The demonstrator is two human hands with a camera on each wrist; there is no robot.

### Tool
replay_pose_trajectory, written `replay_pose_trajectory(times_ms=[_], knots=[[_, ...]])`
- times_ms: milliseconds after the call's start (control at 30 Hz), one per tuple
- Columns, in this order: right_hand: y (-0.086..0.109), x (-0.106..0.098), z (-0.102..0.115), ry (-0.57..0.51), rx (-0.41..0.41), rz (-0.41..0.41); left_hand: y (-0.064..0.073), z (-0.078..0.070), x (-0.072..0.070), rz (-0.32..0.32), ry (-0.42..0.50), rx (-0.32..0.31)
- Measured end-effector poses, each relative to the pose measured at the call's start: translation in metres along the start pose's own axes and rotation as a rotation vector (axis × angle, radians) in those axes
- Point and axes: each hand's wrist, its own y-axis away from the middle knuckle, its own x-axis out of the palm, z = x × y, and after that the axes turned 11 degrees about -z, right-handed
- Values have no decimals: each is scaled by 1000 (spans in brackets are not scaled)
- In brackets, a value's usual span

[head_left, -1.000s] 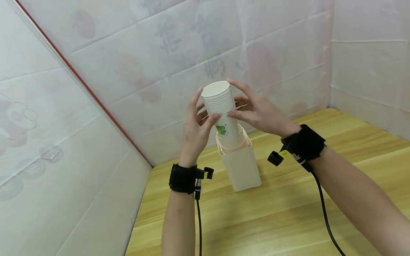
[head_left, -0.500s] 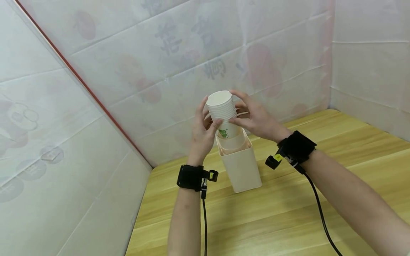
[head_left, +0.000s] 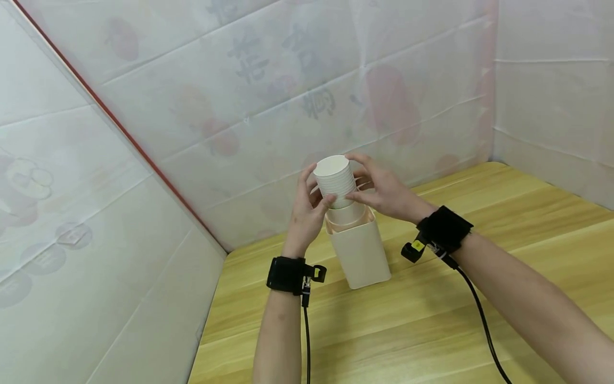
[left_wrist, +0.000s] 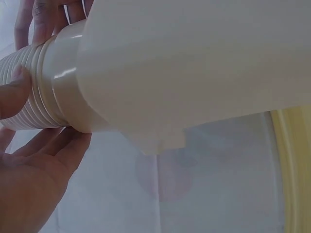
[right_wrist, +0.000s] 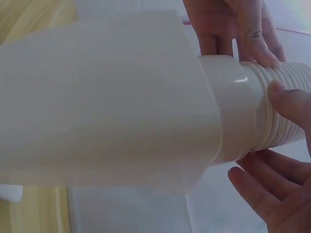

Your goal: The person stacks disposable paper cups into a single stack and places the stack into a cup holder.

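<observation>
A stack of white paper cups (head_left: 337, 184) stands mouth up in the round cream tube (head_left: 349, 214) that rises out of a square cream holder (head_left: 362, 258). Only the ribbed, stacked rims show above the tube; the lower cups are hidden inside. From the left side, my left hand (head_left: 307, 216) grips the stack, thumb in front and fingers behind. Opposite it, my right hand (head_left: 386, 189) holds the stack with thumb and fingers. Both wrist views show the rims (left_wrist: 36, 92) close against the tube's edge (right_wrist: 238, 109), with fingers around them.
The holder stands on a wood-grain table (head_left: 431, 298). Printed white sheeting (head_left: 268, 106) hangs behind and to the left. Black straps (head_left: 288, 274) with cables circle both wrists. A small white object (right_wrist: 9, 192), kind unclear, shows at the right wrist view's lower left corner.
Both hands have moved down with the cup stack, sinking it deeper into the tube. The green print on the cup is now out of sight. The holder has stayed in place.
</observation>
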Motion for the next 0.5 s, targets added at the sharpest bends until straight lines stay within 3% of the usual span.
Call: replay_pose_trajectory(times_ms=[233,500], knots=[[6,1,-3,44,-1,6,10,-15,0,5,-13,-30],[18,-2,-11,19,150,18,16,-13,-1,40,-33,-97]])
